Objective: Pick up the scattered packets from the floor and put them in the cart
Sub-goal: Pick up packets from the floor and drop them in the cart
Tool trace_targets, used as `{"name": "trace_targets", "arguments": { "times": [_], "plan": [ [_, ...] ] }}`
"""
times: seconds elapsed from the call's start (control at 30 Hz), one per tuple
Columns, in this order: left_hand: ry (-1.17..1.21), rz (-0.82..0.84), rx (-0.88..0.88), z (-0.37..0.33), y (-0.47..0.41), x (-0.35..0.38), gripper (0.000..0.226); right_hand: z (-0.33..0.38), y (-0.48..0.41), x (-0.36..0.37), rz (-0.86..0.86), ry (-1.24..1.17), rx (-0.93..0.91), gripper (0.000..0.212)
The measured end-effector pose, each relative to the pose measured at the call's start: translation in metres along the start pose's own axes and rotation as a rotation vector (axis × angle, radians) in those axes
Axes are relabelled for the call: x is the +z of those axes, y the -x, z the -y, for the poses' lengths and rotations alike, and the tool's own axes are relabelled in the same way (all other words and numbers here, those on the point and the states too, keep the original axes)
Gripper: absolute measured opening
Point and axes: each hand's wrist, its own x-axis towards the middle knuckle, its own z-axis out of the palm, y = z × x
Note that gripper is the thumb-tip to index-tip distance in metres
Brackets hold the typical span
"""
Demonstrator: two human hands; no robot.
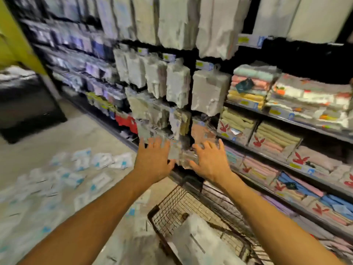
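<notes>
Packets point(80, 169) lay scattered over the floor point(91, 134), too blurred to count; my left hand point(152, 159) and right hand point(211, 162), both spread, pressed one clear bundle point(181, 154) between them above one cart point(152, 214).

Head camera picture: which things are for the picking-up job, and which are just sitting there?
For the job:
scattered packets on the floor
wire cart
white packet lying in the cart
left hand and right hand, both reaching forward

Just sitting there:
folded towels on the shelves
hanging packs
price tags
</notes>
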Motion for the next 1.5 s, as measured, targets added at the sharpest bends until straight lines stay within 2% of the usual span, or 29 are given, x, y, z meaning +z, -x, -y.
{"name": "trace_targets", "arguments": {
  "times": [0.13, 0.27, 0.4, 0.5, 0.83, 1.2, 1.37, 1.5],
  "plan": [
    [-0.024, 0.012, -0.228, 0.101, 0.072, 0.003, 0.08, 0.11, -0.022, -0.018, -0.075, -0.015, -0.199, 0.074],
    [-0.066, 0.022, -0.449, 0.191, 0.165, 0.022, 0.077, 0.217, -0.029, -0.02, -0.101, -0.029, -0.371, 0.092],
    [-0.09, 0.071, -0.613, 0.266, 0.251, 0.039, 0.078, 0.321, -0.021, -0.013, -0.098, -0.042, -0.478, 0.073],
    [-0.098, 0.09, -0.688, 0.315, 0.305, 0.051, 0.078, 0.396, -0.014, -0.003, -0.103, -0.041, -0.538, 0.067],
    [-0.121, 0.159, -0.72, 0.436, 0.422, 0.119, 0.074, 0.566, 0.011, 0.04, -0.035, -0.056, -0.585, 0.07],
    [-0.103, 0.26, -0.763, 0.537, 0.438, 0.203, 0.072, 0.699, -0.042, 0.104, 0.077, -0.114, -0.67, 0.071],
    [-0.076, 0.27, -0.818, 0.587, 0.471, 0.253, 0.07, 0.769, -0.059, 0.154, 0.135, -0.092, -0.74, 0.069],
    [-0.078, 0.274, -0.83, 0.626, 0.506, 0.326, 0.069, 0.832, -0.053, 0.225, 0.139, -0.116, -0.791, 0.064]
  ]
}}
